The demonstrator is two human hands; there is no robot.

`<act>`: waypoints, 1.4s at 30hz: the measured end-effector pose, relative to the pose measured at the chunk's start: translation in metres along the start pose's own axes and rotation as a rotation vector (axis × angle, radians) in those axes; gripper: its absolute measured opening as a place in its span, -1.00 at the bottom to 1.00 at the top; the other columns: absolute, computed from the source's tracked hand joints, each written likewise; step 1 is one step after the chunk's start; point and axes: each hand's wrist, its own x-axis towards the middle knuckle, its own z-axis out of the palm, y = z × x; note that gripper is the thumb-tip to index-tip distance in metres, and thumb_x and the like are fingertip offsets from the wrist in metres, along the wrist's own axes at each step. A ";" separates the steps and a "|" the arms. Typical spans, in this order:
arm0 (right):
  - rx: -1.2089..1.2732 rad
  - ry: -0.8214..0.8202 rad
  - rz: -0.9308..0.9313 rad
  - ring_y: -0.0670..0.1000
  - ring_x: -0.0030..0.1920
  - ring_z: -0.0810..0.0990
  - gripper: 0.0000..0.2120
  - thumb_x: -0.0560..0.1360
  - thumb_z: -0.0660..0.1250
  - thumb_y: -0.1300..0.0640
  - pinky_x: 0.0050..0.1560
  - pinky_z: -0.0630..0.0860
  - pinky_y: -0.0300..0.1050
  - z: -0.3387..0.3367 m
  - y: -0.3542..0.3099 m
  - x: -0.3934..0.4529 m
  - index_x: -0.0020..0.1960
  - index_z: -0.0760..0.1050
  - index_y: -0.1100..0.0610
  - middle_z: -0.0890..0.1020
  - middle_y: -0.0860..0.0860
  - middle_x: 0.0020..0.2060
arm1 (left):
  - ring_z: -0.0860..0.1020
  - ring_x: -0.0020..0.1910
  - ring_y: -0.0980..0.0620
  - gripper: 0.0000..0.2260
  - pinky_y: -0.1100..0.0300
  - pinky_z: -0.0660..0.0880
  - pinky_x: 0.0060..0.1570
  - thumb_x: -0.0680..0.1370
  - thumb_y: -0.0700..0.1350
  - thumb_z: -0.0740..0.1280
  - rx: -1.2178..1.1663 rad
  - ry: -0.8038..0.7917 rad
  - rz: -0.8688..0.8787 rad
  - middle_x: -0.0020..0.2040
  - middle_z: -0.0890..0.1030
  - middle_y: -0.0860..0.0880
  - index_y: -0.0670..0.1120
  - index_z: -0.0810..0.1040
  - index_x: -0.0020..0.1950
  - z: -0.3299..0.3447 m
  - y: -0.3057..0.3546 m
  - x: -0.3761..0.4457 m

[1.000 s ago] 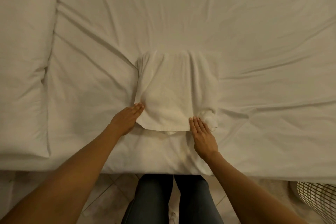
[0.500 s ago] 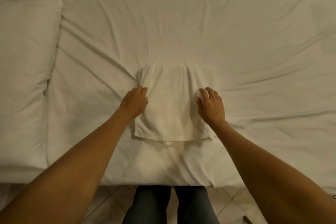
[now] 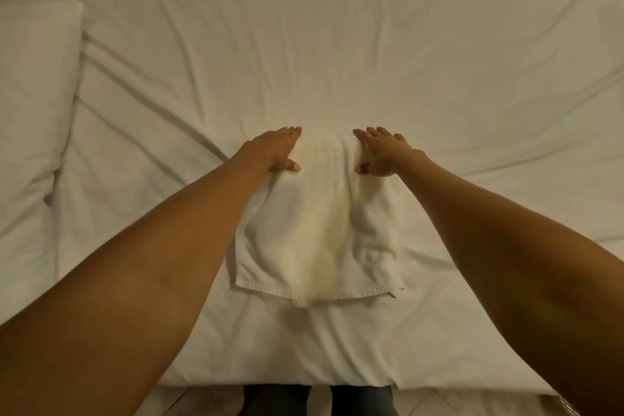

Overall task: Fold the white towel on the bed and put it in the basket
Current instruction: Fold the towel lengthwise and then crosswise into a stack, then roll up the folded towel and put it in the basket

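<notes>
The white towel [image 3: 317, 230] lies folded into a thick rectangle on the bed [image 3: 337, 44], near the bed's front edge. Its hemmed near edge shows layers stacked one on another. My left hand [image 3: 275, 150] lies flat on the towel's far left corner, fingers stretched out and thumb spread. My right hand [image 3: 380, 152] lies flat on the far right corner in the same way. Neither hand grips the cloth. The basket is out of view.
A white pillow [image 3: 30, 94] lies at the left of the bed. The wrinkled sheet stretches far back and to the right. Below the bed's front edge show tiled floor [image 3: 202, 402] and my legs in dark trousers [image 3: 277, 402].
Both hands slid away from me along the towel, from its near corners through its middle to its far corners. The view has moved forward and the basket at the lower right has dropped out of sight.
</notes>
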 end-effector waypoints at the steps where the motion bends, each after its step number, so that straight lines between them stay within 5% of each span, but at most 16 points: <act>1: 0.001 -0.017 -0.002 0.09 0.53 0.02 -0.17 0.46 0.35 -0.11 0.48 0.03 0.16 0.001 0.003 0.006 0.55 -0.04 0.02 0.14 0.04 0.51 | 0.00 0.58 -0.05 -0.19 0.01 0.07 0.53 0.54 0.03 0.34 0.007 -0.019 -0.008 0.60 -0.04 -0.07 -0.09 -0.13 0.58 0.000 -0.004 0.006; 14: 0.038 0.037 0.034 0.13 0.27 0.41 -0.28 0.34 0.48 -0.12 0.26 0.29 0.02 0.004 0.013 0.024 0.38 0.29 0.09 0.47 0.07 0.24 | 0.42 0.33 -0.15 -0.24 -0.01 0.36 0.30 0.32 0.14 0.53 0.044 -0.148 -0.075 0.38 0.46 -0.10 -0.03 0.32 0.43 -0.009 -0.038 0.032; 20: -0.035 0.003 0.072 0.12 0.14 0.48 -0.44 0.24 0.53 -0.20 0.11 0.29 -0.07 -0.012 0.010 0.011 0.06 0.52 0.13 0.56 0.07 0.05 | 0.30 0.44 -0.13 -0.08 0.00 0.28 0.41 0.28 0.23 0.52 0.088 -0.170 -0.104 0.48 0.29 -0.09 -0.04 0.20 0.52 -0.017 -0.029 0.016; 24: -0.012 0.050 0.062 0.13 0.16 0.46 -0.44 0.23 0.53 -0.18 0.15 0.31 -0.04 -0.013 0.008 -0.007 0.09 0.52 0.12 0.53 0.08 0.07 | 0.31 0.43 -0.10 0.01 -0.07 0.34 0.39 0.20 0.24 0.55 0.047 -0.178 -0.133 0.49 0.26 -0.05 -0.09 0.18 0.51 -0.018 -0.017 0.004; 29: 0.089 0.138 0.064 0.17 0.02 0.53 -0.57 0.31 0.49 -0.04 -0.10 0.35 -0.08 0.002 0.005 -0.041 -0.02 0.36 0.14 0.58 0.12 -0.01 | 0.50 0.14 -0.16 -0.26 -0.07 0.51 0.16 0.33 0.12 0.49 0.011 -0.096 -0.122 0.22 0.50 -0.18 -0.09 0.25 0.37 0.005 -0.003 -0.020; 32: 0.102 0.149 0.080 0.18 -0.06 0.54 -0.53 0.32 0.47 -0.04 -0.19 0.35 -0.08 0.010 0.001 -0.060 0.08 0.37 0.15 0.58 0.13 -0.06 | 0.51 0.18 -0.18 -0.27 0.03 0.47 0.11 0.38 0.09 0.47 -0.026 -0.057 -0.112 0.24 0.51 -0.19 0.00 0.22 0.45 0.019 0.003 -0.044; 37: 0.042 0.224 0.059 0.17 -0.03 0.59 -0.64 0.38 0.36 -0.01 -0.18 0.38 -0.10 0.011 -0.007 -0.098 0.13 0.48 0.07 0.62 0.09 -0.04 | 0.54 0.18 -0.13 -0.55 0.05 0.46 0.13 0.45 -0.02 0.39 -0.033 0.150 -0.095 0.24 0.57 -0.09 -0.06 0.44 0.31 0.028 0.021 -0.089; 42: 0.059 0.254 0.057 0.17 -0.04 0.60 -0.73 0.39 0.32 0.04 -0.19 0.38 -0.11 0.007 -0.016 -0.151 0.06 0.50 0.08 0.63 0.09 -0.05 | 0.51 0.25 -0.12 -0.54 0.05 0.43 0.21 0.47 -0.10 0.37 -0.064 0.210 -0.102 0.31 0.53 -0.08 -0.06 0.42 0.37 0.024 0.039 -0.135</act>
